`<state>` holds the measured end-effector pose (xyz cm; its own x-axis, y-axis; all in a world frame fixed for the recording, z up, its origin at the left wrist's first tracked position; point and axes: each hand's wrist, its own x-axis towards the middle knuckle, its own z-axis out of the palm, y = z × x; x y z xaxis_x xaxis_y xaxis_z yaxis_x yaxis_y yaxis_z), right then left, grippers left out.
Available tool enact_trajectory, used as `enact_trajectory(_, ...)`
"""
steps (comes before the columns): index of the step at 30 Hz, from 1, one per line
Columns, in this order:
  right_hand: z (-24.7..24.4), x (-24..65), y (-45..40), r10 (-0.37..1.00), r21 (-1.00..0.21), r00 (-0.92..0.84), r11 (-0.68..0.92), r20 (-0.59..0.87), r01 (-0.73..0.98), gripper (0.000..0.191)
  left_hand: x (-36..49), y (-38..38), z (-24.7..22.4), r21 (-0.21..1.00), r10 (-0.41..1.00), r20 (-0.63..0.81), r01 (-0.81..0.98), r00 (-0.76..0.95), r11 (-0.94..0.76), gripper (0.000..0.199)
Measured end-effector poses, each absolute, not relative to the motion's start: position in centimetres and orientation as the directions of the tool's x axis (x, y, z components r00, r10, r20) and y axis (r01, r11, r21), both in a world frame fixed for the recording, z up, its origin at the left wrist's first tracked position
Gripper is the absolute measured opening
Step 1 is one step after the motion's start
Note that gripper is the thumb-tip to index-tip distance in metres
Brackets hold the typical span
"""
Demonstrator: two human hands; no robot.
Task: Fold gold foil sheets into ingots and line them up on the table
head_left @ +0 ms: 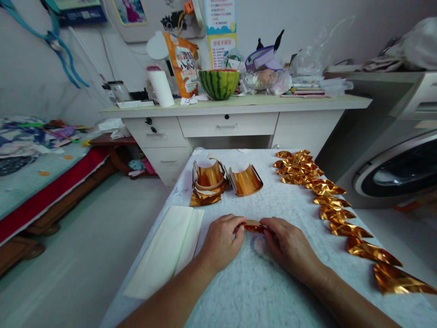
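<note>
Between my two hands is a small rolled piece of gold foil paper [253, 228], held level just above the cloth-covered table. My left hand [223, 239] pinches its left end with thumb and fingers. On the right end, my right hand [286, 243] has its fingers closed in the same way. Ahead of my hands lie a curled stack of gold foil sheets [208, 177] and a separate curled gold sheet [246, 180]. Folded gold foil pieces [334, 212] with pointed ends run in a row down the table's right side.
Pale paper sheets [164, 250] lie by my left forearm on the table [239, 291]. Behind stands a white desk [228, 124] holding a watermelon-patterned bowl [219, 85], an orange pouch [184, 64] and plastic bags. A washing machine [403, 150] is at right, a bed [51, 182] at left.
</note>
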<state>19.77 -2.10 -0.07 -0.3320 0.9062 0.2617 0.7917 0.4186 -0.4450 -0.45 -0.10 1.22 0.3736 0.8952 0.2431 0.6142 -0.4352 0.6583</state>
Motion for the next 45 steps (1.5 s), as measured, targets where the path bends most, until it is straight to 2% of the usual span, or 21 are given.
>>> enact_trajectory(5, 0.1, 19.7, -2.3, 0.924, -0.487, -0.294, 0.38, 0.246, 0.786, 0.022, -0.3, -0.2, 0.8, 0.64, 0.898, 0.256, 0.634, 0.357, -0.434, 0.03)
enact_trajectory(14, 0.3, 19.5, -2.3, 0.925, -0.492, -0.303, 0.378, 0.229, 0.784, 0.018, -0.2, -0.2, 0.2, 0.618, 0.904, 0.275, 0.661, 0.326, -0.426, 0.031)
enact_trajectory(23, 0.3, 19.4, -2.5, 0.928, -0.455, -0.32, 0.371, 0.188, 0.809, 0.02, -0.1, -0.3, -0.1, 0.54, 0.881, 0.314, 0.697, 0.353, -0.472, 0.03)
enact_trajectory(35, 0.5, 19.2, -2.4, 0.939, -0.447, -0.25, 0.333, 0.235, 0.83, 0.024, 0.4, -0.6, 0.5, 0.582, 0.886, 0.319, 0.669, 0.336, -0.463, 0.029)
enact_trajectory(45, -0.2, 19.3, -2.3, 0.921, -0.418, -0.29, 0.379, 0.261, 0.826, 0.031, 0.4, -0.5, -0.3, 0.554, 0.874, 0.315, 0.676, 0.37, -0.486, 0.029)
